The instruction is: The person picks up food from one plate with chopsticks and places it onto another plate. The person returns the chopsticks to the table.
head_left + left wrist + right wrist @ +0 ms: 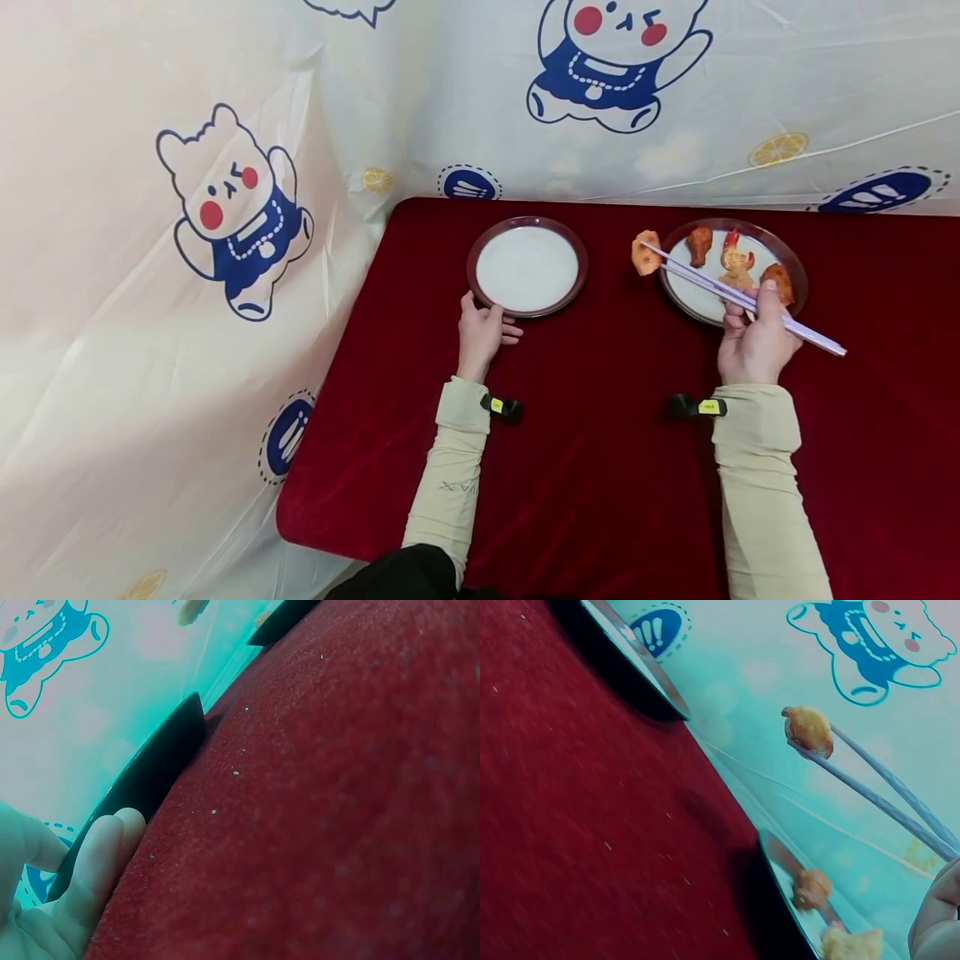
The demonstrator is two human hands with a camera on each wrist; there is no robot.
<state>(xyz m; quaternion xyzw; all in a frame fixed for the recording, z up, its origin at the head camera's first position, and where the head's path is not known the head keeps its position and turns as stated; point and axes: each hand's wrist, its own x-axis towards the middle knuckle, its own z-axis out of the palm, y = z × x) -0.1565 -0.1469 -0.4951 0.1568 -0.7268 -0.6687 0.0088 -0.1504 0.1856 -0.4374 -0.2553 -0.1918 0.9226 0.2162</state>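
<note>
My right hand (757, 346) grips a pair of pale lilac chopsticks (787, 321), reaching over the near rim of the right plate (686, 310). Between the chopstick tips is a golden-brown fried piece of food (646, 253), held up left of that plate; the right wrist view shows the same fried piece (810, 731) against the backdrop. A drumstick (700, 243), a shrimp (731, 250) and another browned piece (777, 283) lie on the right plate. My left hand (482, 335) pinches the near rim of the white, brown-rimmed left plate (527, 268), which holds no food.
Both plates stand toward the far edge of a table with a dark red cloth (600, 467). A pale curtain (420, 100) with cartoon bears hangs behind and at the left. Small pale crumbs (236, 773) dot the cloth in the left wrist view.
</note>
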